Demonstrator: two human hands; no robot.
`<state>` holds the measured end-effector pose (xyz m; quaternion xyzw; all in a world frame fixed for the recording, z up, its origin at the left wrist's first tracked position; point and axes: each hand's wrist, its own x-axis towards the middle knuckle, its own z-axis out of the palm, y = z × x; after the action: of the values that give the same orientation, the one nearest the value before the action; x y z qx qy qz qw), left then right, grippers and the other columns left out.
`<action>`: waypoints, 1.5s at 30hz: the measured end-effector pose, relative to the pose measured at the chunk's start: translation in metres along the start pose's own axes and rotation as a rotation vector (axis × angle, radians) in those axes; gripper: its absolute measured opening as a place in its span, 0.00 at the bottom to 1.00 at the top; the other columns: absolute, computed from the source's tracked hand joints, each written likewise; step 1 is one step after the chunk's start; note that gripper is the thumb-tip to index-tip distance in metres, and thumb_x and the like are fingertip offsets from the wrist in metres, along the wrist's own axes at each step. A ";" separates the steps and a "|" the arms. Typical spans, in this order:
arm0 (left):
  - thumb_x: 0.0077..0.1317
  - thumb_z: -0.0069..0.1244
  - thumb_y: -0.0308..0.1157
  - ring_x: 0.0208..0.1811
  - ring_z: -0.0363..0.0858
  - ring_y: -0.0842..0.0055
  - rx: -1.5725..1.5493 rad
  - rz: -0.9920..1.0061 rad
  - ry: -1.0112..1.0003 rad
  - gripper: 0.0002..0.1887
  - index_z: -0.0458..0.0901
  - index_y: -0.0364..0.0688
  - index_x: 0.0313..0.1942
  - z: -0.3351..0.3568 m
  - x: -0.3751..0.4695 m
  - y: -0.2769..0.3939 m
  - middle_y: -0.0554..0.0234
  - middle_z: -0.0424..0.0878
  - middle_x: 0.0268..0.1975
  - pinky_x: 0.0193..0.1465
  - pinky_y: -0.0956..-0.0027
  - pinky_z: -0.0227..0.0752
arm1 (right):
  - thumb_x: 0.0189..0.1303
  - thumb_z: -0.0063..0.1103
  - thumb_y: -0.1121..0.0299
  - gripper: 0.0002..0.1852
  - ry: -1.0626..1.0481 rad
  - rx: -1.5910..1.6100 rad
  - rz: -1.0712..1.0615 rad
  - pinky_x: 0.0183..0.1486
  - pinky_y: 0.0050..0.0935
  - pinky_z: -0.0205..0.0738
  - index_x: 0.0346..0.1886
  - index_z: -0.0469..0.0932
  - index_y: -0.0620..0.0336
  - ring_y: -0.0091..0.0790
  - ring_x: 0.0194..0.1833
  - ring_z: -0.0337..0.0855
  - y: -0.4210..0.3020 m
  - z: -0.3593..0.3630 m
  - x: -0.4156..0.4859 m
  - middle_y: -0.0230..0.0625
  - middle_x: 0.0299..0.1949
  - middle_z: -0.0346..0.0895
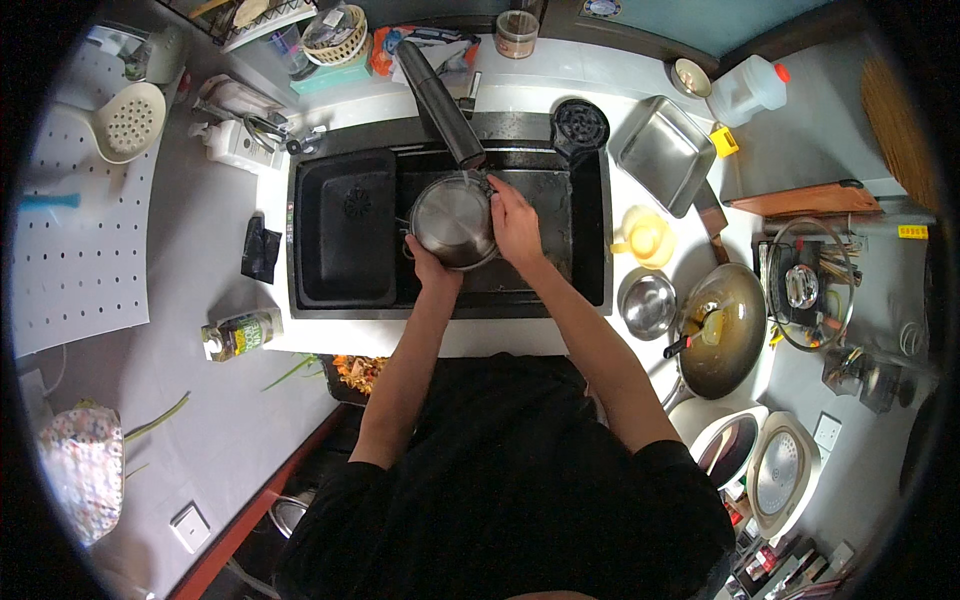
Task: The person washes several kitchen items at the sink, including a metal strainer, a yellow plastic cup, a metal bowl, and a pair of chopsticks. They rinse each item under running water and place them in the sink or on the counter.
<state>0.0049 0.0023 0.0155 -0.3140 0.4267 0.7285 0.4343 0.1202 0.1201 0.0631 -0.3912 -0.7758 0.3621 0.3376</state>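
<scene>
Both of my hands hold a round stainless steel pot [454, 221] over the black sink [592, 247]. My left hand [435, 266] grips its lower left edge, close to a small loop handle. My right hand [516, 223] is around its upper right side, fingers on the rim. The black faucet [442, 105] reaches over the pot, and a thin stream of water seems to fall from its spout onto the far edge. Whether the pot's inside or underside faces me I cannot tell. A black basin [345, 232] fills the sink's left part.
Right of the sink are a rectangular steel tray [666, 154], a yellow plastic vessel [646, 238], a steel bowl [648, 304], a wok [727, 352] and an open rice cooker [750, 450]. On the left stand a pump bottle [238, 144] and a carton [241, 334].
</scene>
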 end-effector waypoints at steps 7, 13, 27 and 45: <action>0.80 0.45 0.58 0.45 0.80 0.75 0.480 0.427 -0.116 0.27 0.82 0.40 0.54 -0.017 0.015 0.011 0.65 0.84 0.46 0.49 0.65 0.75 | 0.73 0.55 0.71 0.14 -0.098 0.104 0.033 0.54 0.42 0.82 0.57 0.84 0.61 0.56 0.52 0.87 0.002 0.004 0.016 0.53 0.54 0.85; 0.84 0.41 0.51 0.32 0.67 0.85 0.799 0.801 -0.255 0.27 0.81 0.38 0.35 0.004 -0.005 -0.002 0.73 0.74 0.28 0.35 0.71 0.63 | 0.68 0.59 0.73 0.15 -0.243 -0.010 -0.283 0.63 0.43 0.80 0.56 0.85 0.60 0.50 0.61 0.83 -0.034 0.019 -0.002 0.46 0.59 0.84; 0.85 0.37 0.51 0.32 0.65 0.81 0.705 0.596 -0.190 0.28 0.76 0.38 0.31 0.016 -0.016 -0.013 0.72 0.70 0.29 0.35 0.70 0.62 | 0.65 0.61 0.73 0.15 -0.155 -0.023 -0.225 0.63 0.46 0.79 0.54 0.86 0.63 0.53 0.61 0.81 -0.019 0.021 -0.018 0.46 0.60 0.82; 0.83 0.31 0.60 0.66 0.77 0.55 0.128 0.130 -0.095 0.35 0.65 0.40 0.74 0.014 0.031 0.003 0.53 0.74 0.69 0.66 0.49 0.75 | 0.69 0.60 0.75 0.17 -0.184 -0.035 -0.379 0.67 0.46 0.77 0.61 0.82 0.58 0.51 0.69 0.76 -0.004 0.009 -0.042 0.43 0.68 0.76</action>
<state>-0.0124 0.0250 -0.0026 -0.2222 0.4710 0.7404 0.4250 0.1313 0.0802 0.0522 -0.2094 -0.8693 0.3129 0.3203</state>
